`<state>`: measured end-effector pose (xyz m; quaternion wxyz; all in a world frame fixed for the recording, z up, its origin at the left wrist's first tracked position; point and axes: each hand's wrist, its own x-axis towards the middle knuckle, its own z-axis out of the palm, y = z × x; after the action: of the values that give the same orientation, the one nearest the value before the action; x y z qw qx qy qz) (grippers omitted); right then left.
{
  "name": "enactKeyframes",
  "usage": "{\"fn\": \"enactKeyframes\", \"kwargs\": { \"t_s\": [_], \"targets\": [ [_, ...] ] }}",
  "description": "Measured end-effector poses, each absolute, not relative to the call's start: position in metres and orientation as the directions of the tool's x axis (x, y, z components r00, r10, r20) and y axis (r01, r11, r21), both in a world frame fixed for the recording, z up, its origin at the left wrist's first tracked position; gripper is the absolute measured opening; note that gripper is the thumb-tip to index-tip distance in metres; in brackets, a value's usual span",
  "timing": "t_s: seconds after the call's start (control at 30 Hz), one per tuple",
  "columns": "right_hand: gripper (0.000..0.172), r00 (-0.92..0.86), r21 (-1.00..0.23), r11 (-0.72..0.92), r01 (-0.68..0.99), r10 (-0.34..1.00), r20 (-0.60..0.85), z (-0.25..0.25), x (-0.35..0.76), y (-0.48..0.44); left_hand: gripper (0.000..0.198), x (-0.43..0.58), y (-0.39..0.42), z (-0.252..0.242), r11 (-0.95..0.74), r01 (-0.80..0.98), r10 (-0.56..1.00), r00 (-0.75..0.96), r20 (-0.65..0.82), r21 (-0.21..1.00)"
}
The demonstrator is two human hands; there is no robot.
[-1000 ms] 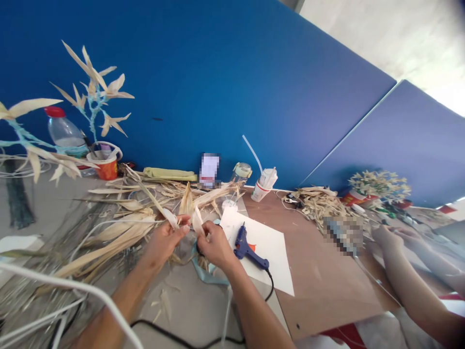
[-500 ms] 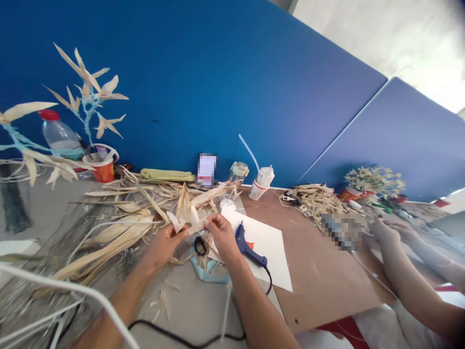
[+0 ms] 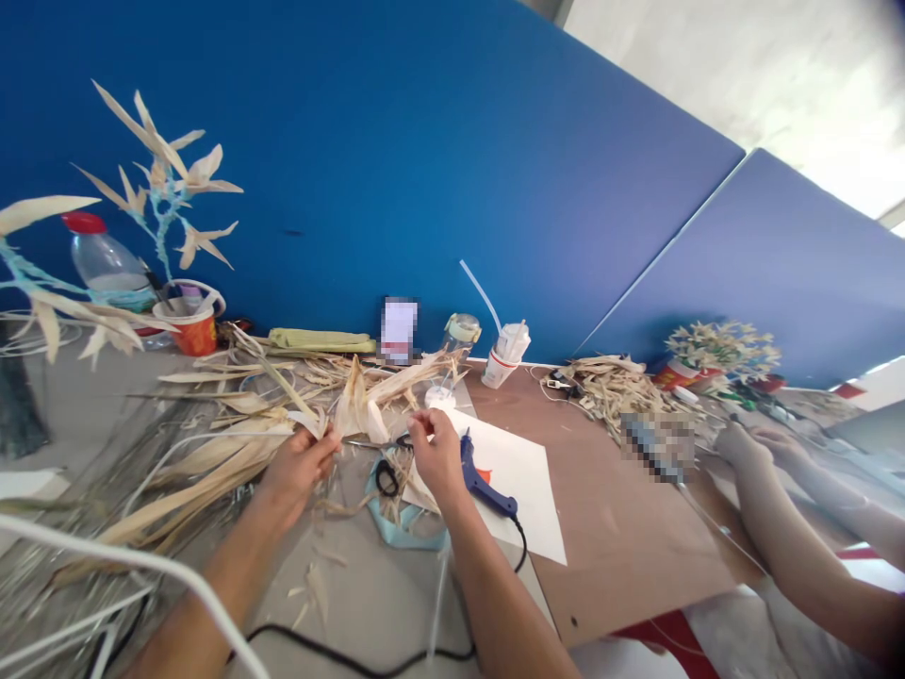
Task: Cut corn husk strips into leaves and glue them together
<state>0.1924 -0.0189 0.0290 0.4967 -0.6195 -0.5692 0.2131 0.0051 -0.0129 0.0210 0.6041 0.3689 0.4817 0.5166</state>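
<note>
From where I stand, the left hand (image 3: 301,471) has a pale piece of husk (image 3: 311,422) pinched between thumb and fingers, above the near edge of the heap of dry husks (image 3: 244,401). The right hand (image 3: 436,457) is apart from it, thumb and fingertips drawn together in a narrow pinch; I cannot tell whether a scrap sits between them. A pair of scissors (image 3: 368,443) lies between the two hands, its handles close by the right fingers, though I can't make out whether they touch.

To handle this well, I'd grip the husk low and lightly, since something so thin and dry probably splits along its grain. Smoothing with the right fingertips should go lengthwise rather than across. I'd also mind the tip of the glue gun (image 3: 487,486), lying on the white paper (image 3: 541,514) just beside the right wrist, as it could be hot.

The left fingers cover the lower end of the husk, so its shape there is hidden. Blurred blocks mask the phone (image 3: 398,330) and something near a co-worker's hand (image 3: 742,448), and the left frame edge cuts off a husk-leaved branch (image 3: 46,325).
</note>
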Motion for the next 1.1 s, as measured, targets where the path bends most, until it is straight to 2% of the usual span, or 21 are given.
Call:
{"fn": "enactKeyframes", "kwargs": {
  "t_s": [0.07,0.13,0.23,0.33,0.47,0.67,0.83,1.0,1.1],
  "targets": [
    [0.016,0.123,-0.733,0.117,0.670,0.957,0.265,0.030,0.193,-0.022,0.038,0.004,-0.011,0.022,0.191,-0.351,0.978,-0.014,-0.209,0.917],
    [0.018,0.001,-0.553,0.113,0.825,0.980,0.201,0.030,0.191,-0.027,0.038,0.004,-0.009,0.021,0.206,-0.381,0.975,0.003,-0.222,0.901],
    [0.023,-0.080,-0.299,0.118,0.947,0.987,0.138,0.026,0.184,-0.033,0.038,0.005,-0.009,0.017,0.218,-0.397,0.974,0.029,-0.225,0.891],
    [0.021,-0.079,-0.200,0.109,0.974,0.985,0.152,0.022,0.182,-0.034,0.037,0.005,-0.009,0.014,0.220,-0.388,0.974,0.042,-0.222,0.895],
    [0.021,-0.043,-0.160,0.069,0.985,0.986,0.160,0.015,0.186,-0.029,0.038,0.007,-0.010,0.013,0.226,-0.380,0.972,0.032,-0.232,0.897],
    [0.024,-0.040,-0.235,0.084,0.968,0.982,0.186,0.013,0.189,-0.022,0.037,0.008,-0.010,0.015,0.239,-0.388,0.970,0.047,-0.240,0.890],
    [0.026,0.043,-0.445,0.100,0.890,0.953,0.301,0.021,0.190,-0.021,0.034,0.007,-0.011,0.021,0.254,-0.474,0.962,0.036,-0.270,0.843],
    [0.023,0.190,-0.781,0.122,0.613,0.936,0.296,0.019,0.195,-0.016,0.025,0.007,-0.011,0.027,0.266,-0.576,0.956,0.056,-0.288,0.773],
    [0.017,0.271,-0.911,0.122,0.394,0.931,0.242,0.017,0.195,-0.013,0.021,0.007,-0.013,0.027,0.330,-0.592,0.940,0.132,-0.315,0.735]
  ]
}}
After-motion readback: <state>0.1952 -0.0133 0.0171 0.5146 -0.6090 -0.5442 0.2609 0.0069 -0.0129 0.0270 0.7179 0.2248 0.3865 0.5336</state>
